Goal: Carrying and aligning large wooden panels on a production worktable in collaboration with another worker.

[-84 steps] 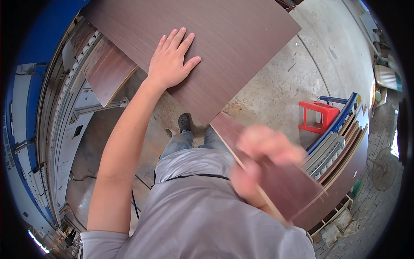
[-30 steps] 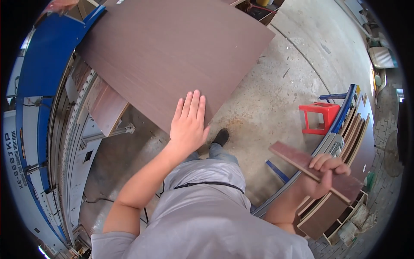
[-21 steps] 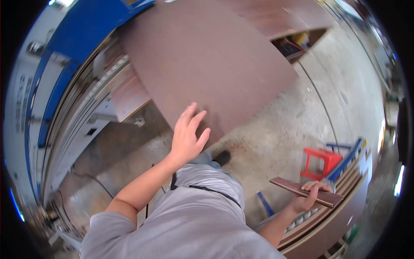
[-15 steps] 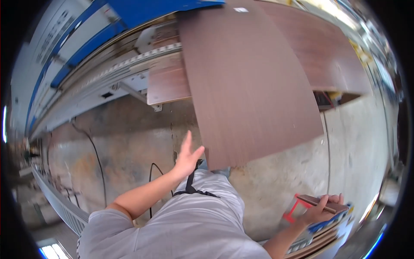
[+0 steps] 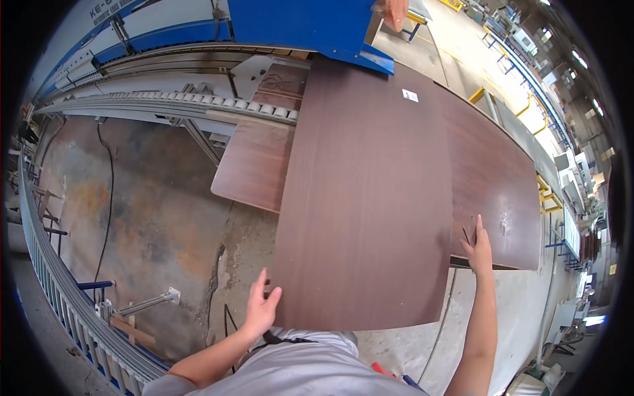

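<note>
A large brown wood-grain panel [image 5: 370, 198] stretches away from my body, its far end at the blue machine housing [image 5: 284, 23]. A small white label [image 5: 410, 96] is stuck near that far end. Beside the panel's near left edge is my left hand [image 5: 262, 305], thumb and fingers apart and holding nothing. Over on the right, my right hand [image 5: 481, 249] hovers by the brown tabletop [image 5: 498, 191] with its index finger stretched out. A thin dark V-shaped mark shows by its fingertips; I cannot tell what it is.
At the far top, another person's hand [image 5: 394, 13] is partly in view beside the blue housing. A roller track [image 5: 218, 102] runs along the machine to the left. A smaller brown board [image 5: 254, 165] lies under the panel. A grey roller conveyor [image 5: 72, 330] curves along the left.
My right hand has let go of the small brown board and moved forward to the panel's right side. My left hand stays by the panel's left edge. The view has shifted.
</note>
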Motion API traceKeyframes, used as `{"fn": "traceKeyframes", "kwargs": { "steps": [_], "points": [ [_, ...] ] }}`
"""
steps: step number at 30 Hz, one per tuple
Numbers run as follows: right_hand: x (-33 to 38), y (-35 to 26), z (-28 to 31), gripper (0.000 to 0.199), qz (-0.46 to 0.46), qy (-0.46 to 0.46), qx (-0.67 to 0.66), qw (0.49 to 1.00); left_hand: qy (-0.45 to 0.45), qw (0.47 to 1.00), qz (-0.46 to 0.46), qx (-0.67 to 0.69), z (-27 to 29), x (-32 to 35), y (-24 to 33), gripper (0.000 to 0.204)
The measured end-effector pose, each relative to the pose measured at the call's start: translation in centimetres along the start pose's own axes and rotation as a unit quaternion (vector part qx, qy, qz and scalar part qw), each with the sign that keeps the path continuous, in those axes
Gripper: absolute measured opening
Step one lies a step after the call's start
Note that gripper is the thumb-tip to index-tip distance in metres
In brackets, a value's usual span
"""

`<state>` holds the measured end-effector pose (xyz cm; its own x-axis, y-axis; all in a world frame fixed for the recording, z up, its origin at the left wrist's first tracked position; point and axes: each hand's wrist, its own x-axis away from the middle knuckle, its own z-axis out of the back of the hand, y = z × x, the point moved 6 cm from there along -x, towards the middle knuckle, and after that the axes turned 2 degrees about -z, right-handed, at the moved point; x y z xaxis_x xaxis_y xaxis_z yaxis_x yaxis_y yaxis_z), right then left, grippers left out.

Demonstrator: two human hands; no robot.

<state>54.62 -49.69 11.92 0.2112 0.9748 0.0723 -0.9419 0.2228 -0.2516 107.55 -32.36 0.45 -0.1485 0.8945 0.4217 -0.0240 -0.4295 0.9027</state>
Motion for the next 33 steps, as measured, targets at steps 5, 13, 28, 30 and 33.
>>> {"fn": "traceKeyframes", "kwargs": {
  "steps": [5, 13, 28, 30, 33],
  "points": [
    [-8.2, 4.7, -0.1, 0.092, 0.093, 0.014, 0.023, 0.995, 0.036, 0.994, 0.088, 0.046, -0.7, -1.3, -1.3, 0.046],
    [-13.5, 11.3, -1.4, 0.055, 0.070, 0.153, 0.127, 0.978, 0.126, 0.990, 0.062, -0.020, -2.3, -0.4, 0.0, 0.047],
    [12.6, 28.0, -6.1, 0.042, -0.111, -0.044, -0.352, 0.928, 0.196, 0.979, 0.032, -0.037, -20.5, 13.0, -1.5, 0.051],
    [12.9, 30.1, -5.0, 0.041, -0.104, -0.066, -0.352, 0.928, 0.190, 0.981, 0.038, -0.029, -22.2, 15.5, -2.5, 0.051],
    [12.0, 31.4, -1.5, 0.037, -0.019, -0.033, -0.246, 0.969, 0.197, 0.980, 0.037, -0.009, -24.4, 19.1, -4.0, 0.052]
  ]
}}
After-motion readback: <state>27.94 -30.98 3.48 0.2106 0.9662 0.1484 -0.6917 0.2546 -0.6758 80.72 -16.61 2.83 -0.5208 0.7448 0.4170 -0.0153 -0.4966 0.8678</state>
